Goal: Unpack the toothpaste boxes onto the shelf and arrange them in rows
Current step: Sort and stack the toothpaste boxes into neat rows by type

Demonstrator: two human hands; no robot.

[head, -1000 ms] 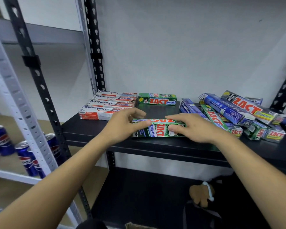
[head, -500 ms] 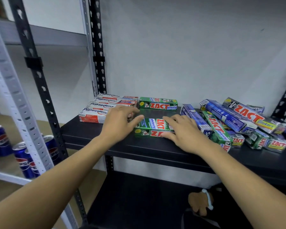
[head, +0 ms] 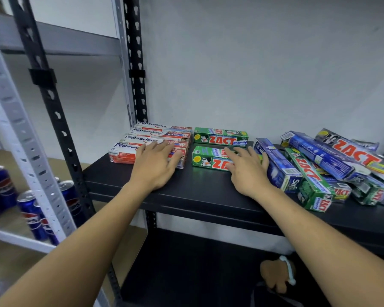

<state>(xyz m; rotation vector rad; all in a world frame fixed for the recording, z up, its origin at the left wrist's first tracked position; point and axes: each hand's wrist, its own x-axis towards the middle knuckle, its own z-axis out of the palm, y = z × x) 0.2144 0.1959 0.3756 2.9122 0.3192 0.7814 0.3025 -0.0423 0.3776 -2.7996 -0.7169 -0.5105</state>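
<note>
Two hands lie flat on the black shelf (head: 197, 196), and neither grips anything. The left hand (head: 155, 167) has its fingers (head: 162, 147) straight and slightly spread, resting on the nearest of four red-and-white boxes (head: 155, 135). These lie side by side in a row that runs from under those fingers away toward the wall. The right hand (head: 246, 173) has its fingers (head: 233, 152) straight and wide, pressing on top of the front green box (head: 205, 159), which lies crosswise beneath them. Its little-finger side is just beside a blue box (head: 275, 165). Beyond the right fingertips a second green box (head: 220, 137) lies close to the wall, parted from the front one by a narrow gap. Outward of the right hand is a loose heap of boxes (head: 341, 156), green, blue and black, crossing one another at angles.

The step in hand appears to be squaring the front green box into its row, parallel to the one behind. The next move likely calls for the right fingers to lift off, reach outward to the heap and close round another box. The overlapping boxes there may shift when one is drawn out.
</note>
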